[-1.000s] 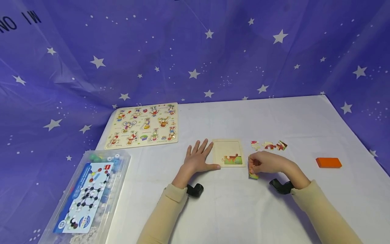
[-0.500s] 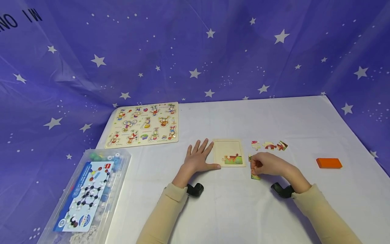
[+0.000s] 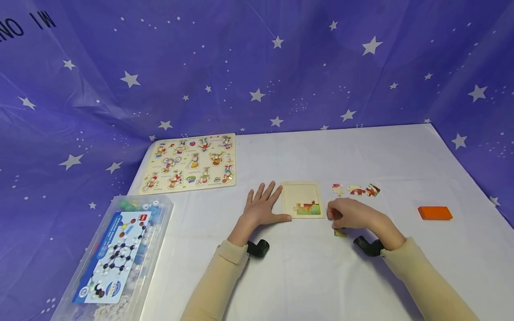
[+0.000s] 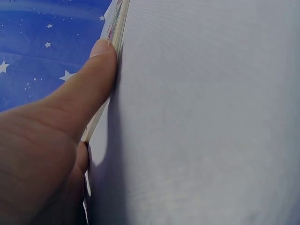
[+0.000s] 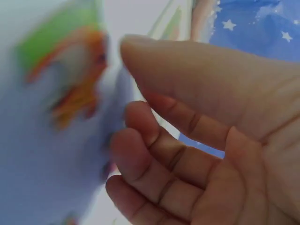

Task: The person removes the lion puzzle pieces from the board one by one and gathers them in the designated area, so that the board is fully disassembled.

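Observation:
My left hand (image 3: 262,211) lies with fingers spread beside a small wooden puzzle tray (image 3: 286,200), its thumb resting along the tray's near edge; the left wrist view shows that thumb (image 4: 96,75) against the edge. A green and orange picture section (image 3: 308,208) fills the tray's near right part. Right of the tray, my right hand (image 3: 351,215) hovers with curled fingers over loose pieces. Below it, a puzzle piece (image 3: 340,232) shows partly; in the right wrist view a green and orange piece (image 5: 82,61) looks blurred. I cannot tell whether the fingers pinch a piece; the index fingertip is hidden.
Behind my right hand lie more loose puzzle pieces (image 3: 363,191) and a pink-flowered piece (image 3: 337,189). An orange block (image 3: 435,213) is at the right. A large picture board (image 3: 186,165) stands back left, with a clear plastic box (image 3: 158,232) of molecule parts nearer.
My right hand has shifted slightly over the loose pieces, now covering more of the upper one. The lower piece has slid a little to the right. My left hand stays in place.

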{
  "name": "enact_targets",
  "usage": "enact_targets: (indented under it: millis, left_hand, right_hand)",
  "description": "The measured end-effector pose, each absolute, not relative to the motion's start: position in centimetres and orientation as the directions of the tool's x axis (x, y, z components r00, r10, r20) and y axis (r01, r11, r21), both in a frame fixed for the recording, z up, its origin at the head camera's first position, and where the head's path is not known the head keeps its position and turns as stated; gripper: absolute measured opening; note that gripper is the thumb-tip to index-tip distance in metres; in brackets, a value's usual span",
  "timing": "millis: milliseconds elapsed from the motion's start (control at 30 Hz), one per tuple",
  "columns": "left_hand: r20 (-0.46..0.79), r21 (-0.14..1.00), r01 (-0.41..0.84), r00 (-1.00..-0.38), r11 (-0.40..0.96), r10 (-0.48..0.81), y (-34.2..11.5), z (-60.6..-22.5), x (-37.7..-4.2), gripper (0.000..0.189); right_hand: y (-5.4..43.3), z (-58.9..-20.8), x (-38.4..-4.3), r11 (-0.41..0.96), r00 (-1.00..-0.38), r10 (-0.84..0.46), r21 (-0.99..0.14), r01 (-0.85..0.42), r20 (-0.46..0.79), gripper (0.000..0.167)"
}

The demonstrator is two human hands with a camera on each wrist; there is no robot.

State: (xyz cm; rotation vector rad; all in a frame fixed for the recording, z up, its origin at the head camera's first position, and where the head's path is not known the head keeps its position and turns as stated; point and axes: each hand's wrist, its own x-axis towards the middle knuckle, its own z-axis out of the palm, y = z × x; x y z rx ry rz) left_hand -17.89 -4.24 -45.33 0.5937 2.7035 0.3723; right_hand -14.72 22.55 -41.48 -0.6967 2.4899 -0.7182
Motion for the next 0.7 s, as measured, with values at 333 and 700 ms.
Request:
enact_targets:
  millis: [333,700]
  left_hand:
    - [-0.297,0.299,0.345,-0.852,0.89,0.43,-4.1,-45.1,-17.9,0.097]
    - [-0.301,0.299,0.346,-0.85,0.889,0.432,-4.1,-45.0,-17.9,0.097]
  right_hand:
    - [17.7,-41.7,-16.7,0.734,-0.814,-0.579,-0.462,-0.498,-0.041,0.012]
    - [15.3,-43.4,-16.9,0.797,-0.824,-0.566,-0.275,-0.537,-0.031,0.047]
